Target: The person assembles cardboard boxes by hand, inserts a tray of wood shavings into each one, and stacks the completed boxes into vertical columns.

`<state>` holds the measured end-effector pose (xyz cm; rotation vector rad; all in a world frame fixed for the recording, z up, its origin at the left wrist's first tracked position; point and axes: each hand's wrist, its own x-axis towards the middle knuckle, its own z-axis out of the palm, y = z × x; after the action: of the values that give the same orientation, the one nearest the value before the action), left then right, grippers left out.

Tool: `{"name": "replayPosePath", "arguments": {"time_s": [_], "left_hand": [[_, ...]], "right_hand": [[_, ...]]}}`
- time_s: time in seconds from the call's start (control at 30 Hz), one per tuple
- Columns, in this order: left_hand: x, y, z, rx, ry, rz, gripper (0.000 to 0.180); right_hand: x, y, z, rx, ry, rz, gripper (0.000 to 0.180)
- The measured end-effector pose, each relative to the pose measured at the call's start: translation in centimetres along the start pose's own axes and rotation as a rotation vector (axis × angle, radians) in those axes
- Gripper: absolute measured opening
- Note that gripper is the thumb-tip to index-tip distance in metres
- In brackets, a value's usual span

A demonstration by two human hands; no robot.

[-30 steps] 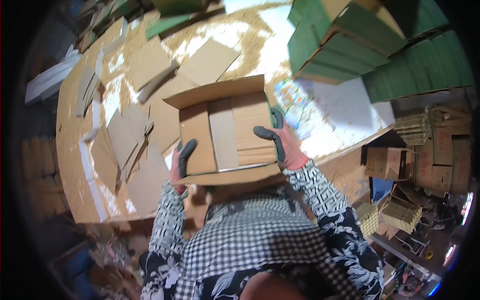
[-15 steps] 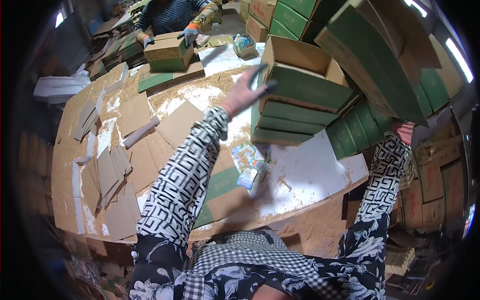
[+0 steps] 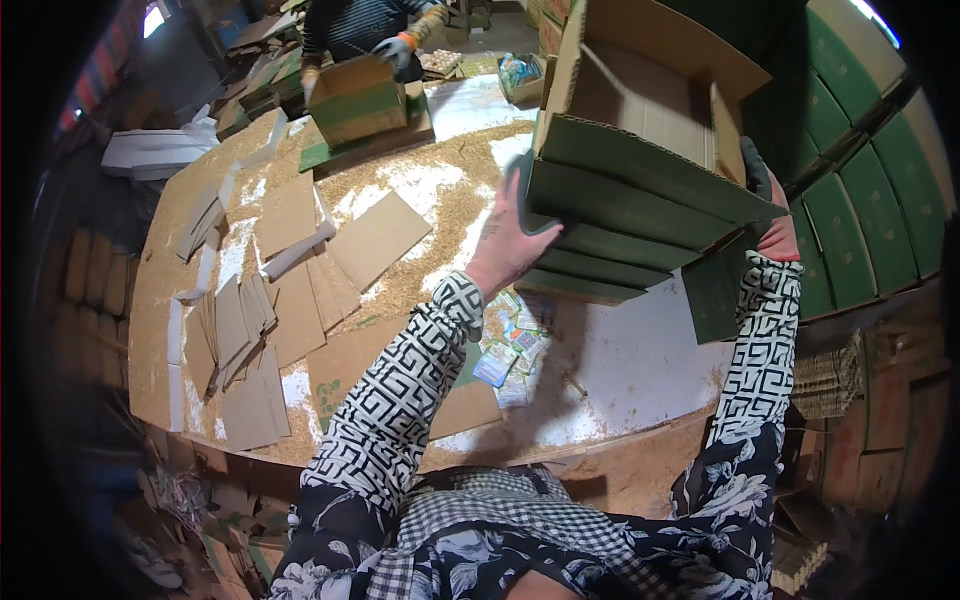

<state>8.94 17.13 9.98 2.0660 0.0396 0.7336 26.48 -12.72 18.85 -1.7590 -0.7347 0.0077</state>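
An open cardboard box (image 3: 640,185), green outside and brown inside, sits on top of a stack of similar green box layers (image 3: 590,265) right of centre. My left hand (image 3: 512,235), in a pink glove with dark fingers, grips the left corner, its thumb across the front and its fingers along the side. On the opposite side my right hand (image 3: 770,205), gloved alike, presses on the box's right wall; part of its fingers is hidden behind the cardboard. Small colourful printed packets (image 3: 510,350) lie on the table below my left hand.
Flat cardboard sheets (image 3: 300,300) and white strips lie among brown husks on the table (image 3: 440,160). Across it a person in gloves handles another box (image 3: 355,100). Green boxes (image 3: 850,210) are stacked at the right. A small open carton (image 3: 520,78) holds blue packets.
The tilted box in my right hand has come left onto the stack. My left hand has moved onto its left corner. Across the table, the other person's box is now open at the top.
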Motion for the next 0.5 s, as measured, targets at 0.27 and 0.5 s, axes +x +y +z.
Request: {"name": "replayPosePath", "arguments": {"time_s": [0.27, 0.5], "left_hand": [[-3.1, 0.2, 2.0, -0.345, 0.112, -0.028, 0.081], [-3.0, -3.1, 1.6, -0.015, -0.082, 0.011, 0.097]], "right_hand": [[0.5, 4.1, -1.6, 0.139, -0.045, 0.179, 0.045], [-1.5, 8.1, 0.7, -0.883, 0.116, -0.239, 0.034]]}}
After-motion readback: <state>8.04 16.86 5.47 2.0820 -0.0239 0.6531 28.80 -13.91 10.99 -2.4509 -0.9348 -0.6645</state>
